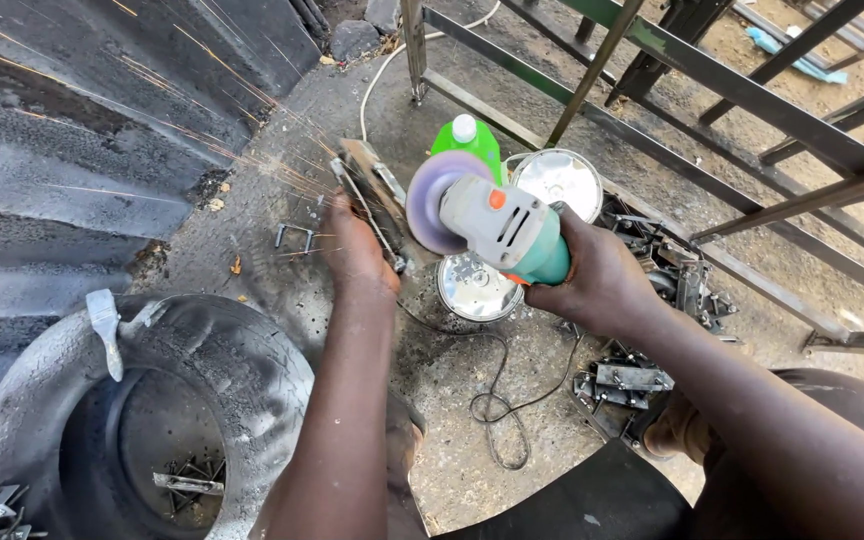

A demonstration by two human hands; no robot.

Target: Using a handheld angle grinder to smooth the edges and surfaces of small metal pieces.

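My right hand (597,278) grips a green and grey angle grinder (502,228) with an orange button; its spinning disc (434,198) looks like a purple blur. The disc meets a flat metal piece (372,198) that my left hand (352,250) holds on edge. Orange sparks (222,110) stream up and to the left from the contact point. The grinder's black cable (497,405) loops on the ground between my arms.
A dusty tyre (162,400) lies at lower left with metal bits inside. Two shiny tin lids (557,180) and a green plastic bottle (472,140) sit behind the grinder. Small metal brackets (622,380) lie at right. A steel frame (732,95) stands beyond; corrugated sheet (42,150) at left.
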